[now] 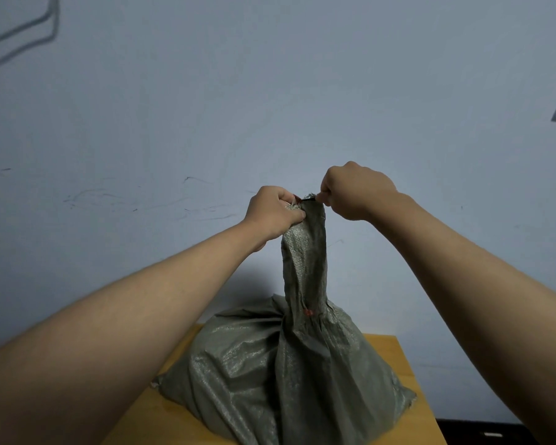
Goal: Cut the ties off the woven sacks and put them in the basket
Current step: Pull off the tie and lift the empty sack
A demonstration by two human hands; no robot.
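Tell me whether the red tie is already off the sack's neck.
No: the red tie still cinches the neck of the woven sack, well below where the left hand and right hand grip its top edge.

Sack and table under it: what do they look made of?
Sack: grey-green woven plastic by the look, with a fine weave that glints and creases stiffly. Table: smooth yellowish wood or wood-look laminate; no grain shows, so I cannot say which.
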